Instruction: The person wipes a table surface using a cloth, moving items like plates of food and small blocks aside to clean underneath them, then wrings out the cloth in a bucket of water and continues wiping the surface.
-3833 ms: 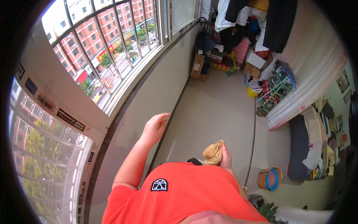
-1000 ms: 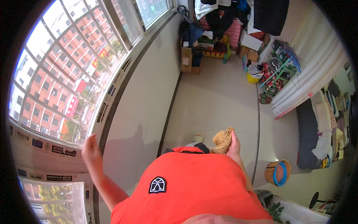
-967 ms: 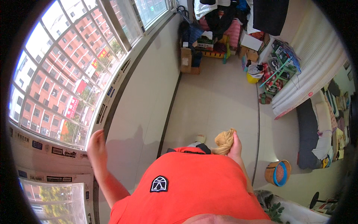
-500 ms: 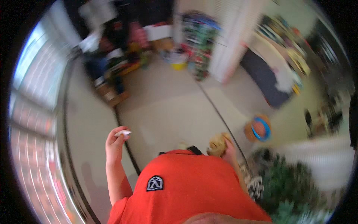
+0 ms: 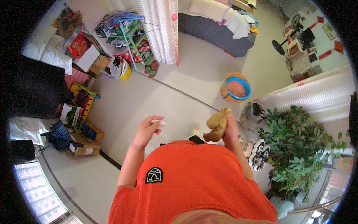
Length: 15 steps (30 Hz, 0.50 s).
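My left hand (image 5: pixel 144 133) is raised in front of my body, its fingers pinched on a small white crumpled piece (image 5: pixel 159 123) that looks like paper or tissue. To the right, my right hand (image 5: pixel 231 128) grips a tan crumpled cloth (image 5: pixel 217 123), whose darker brown lower end hangs toward my shirt. The hands are apart, with pale floor visible between them. Part of a foot or light shoe (image 5: pixel 194 130) shows on the floor beyond my shirt.
Ahead to the right stands a brown pot with a blue-rimmed basin (image 5: pixel 238 89). Black-and-white sneakers (image 5: pixel 258 155) and a leafy plant (image 5: pixel 294 145) are at my right. Cardboard boxes (image 5: pixel 88 140) and an umbrella (image 5: pixel 59 135) lie left. Green slippers (image 5: pixel 151 69) rest near a curtain (image 5: pixel 161 33).
My view has turned right, so the basin and curtain sit farther left in the picture. My left hand has come inward, closer to the right; both hands keep their things.
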Motion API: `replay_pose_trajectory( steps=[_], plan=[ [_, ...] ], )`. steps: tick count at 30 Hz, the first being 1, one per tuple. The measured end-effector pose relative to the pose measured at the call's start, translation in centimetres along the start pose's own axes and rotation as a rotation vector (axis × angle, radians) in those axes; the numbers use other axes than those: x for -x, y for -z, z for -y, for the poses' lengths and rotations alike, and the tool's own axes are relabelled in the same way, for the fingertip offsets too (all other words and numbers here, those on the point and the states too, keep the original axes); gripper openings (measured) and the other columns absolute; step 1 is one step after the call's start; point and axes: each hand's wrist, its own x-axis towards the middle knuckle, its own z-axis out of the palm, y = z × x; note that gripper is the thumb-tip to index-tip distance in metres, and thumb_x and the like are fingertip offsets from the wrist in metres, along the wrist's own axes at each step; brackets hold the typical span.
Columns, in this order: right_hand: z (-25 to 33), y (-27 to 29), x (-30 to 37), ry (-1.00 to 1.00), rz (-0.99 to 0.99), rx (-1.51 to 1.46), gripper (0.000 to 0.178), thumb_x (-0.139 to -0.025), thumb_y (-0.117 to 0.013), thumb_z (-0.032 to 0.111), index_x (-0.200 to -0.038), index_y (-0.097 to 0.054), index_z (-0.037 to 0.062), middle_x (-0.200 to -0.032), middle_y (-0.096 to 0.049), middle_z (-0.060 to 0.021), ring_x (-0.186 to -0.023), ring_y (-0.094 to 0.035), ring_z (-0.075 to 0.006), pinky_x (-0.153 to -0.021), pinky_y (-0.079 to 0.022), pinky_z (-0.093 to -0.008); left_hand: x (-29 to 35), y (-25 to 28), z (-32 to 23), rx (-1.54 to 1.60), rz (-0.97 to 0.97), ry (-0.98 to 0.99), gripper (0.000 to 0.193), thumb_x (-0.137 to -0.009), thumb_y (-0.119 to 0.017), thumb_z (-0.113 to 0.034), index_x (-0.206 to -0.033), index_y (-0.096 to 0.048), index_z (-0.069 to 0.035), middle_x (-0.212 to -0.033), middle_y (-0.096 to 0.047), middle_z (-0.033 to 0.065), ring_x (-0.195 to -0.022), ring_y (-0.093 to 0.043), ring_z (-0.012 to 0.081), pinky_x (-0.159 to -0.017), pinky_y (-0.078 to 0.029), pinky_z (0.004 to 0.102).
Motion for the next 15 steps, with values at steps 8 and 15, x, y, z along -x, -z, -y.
replay_pose_trajectory(
  steps=[8, 15],
  plan=[
    [8.7, -8.6, -14.2, 0.584, 0.644, 0.570, 0.034, -0.090, -0.059, 0.016, -0.124, -0.056, 0.0072, -0.118, -0.060, -0.0082, -0.107, -0.058, -0.0215, -0.087, -0.050, -0.0353, -20.9, -11.3, -6.4, -0.479, 0.387, -0.063, 0.027, -0.087, -0.055, -0.009, -0.114, -0.061, -0.005, -0.090, -0.065, 0.0072, -0.074, -0.061, 0.0166, -0.066, -0.051, 0.0312],
    [13.3, -7.7, -26.4, 0.466, 0.658, 0.930, 0.044, -0.090, -0.052, 0.046, -0.106, -0.064, 0.0068, -0.101, -0.066, -0.0188, -0.095, -0.062, -0.0366, -0.081, -0.049, -0.0429, -30.8, -19.0, -11.3, -1.006, 0.478, -0.504, 0.019, -0.087, -0.056, -0.013, -0.102, -0.062, -0.002, -0.092, -0.065, 0.0197, -0.085, -0.061, 0.0411, -0.074, -0.050, 0.0452]
  ],
)
